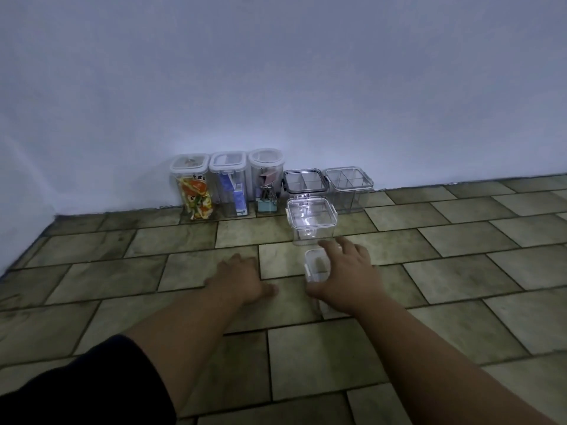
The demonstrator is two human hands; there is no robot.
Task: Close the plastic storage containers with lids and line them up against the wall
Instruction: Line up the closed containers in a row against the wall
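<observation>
Head-height view down onto a tiled floor [306,357] meeting a pale wall [276,87], dimly lit. Left hand [239,280] open, palm flat on the floor, holding nothing. Right hand [346,271] spread around a small clear container [317,263] out on the floor, thumb at its near side, fingers past its far edge; impossible to tell whether gripping or only hovering. Just beyond, a square clear container [311,219] with its lid on, standing in front of the row at the wall.

Likely step: taking hold of the small clear container to close and place it. To do it well:
- Set thumb and fingers on opposite walls, low down, not on the lid edge.
- Check the lid sits flush on every side (lid state unreadable here) and press it home before lifting.
- Keep it upright.
- Bring in the left hand to steady it.
- Avoid nudging the square clear container on the way to the wall.

Counted:
- Seven containers in all.
- Five against the wall:
  - three tall with white lids: the orange-filled jar [191,182], the blue-box jar [228,182] and the clip jar [266,179];
  - two shorter and divided: the dark-rimmed box [303,180] and the clear divided box [349,187].
- Two out on the floor.
- Two hands.
</observation>
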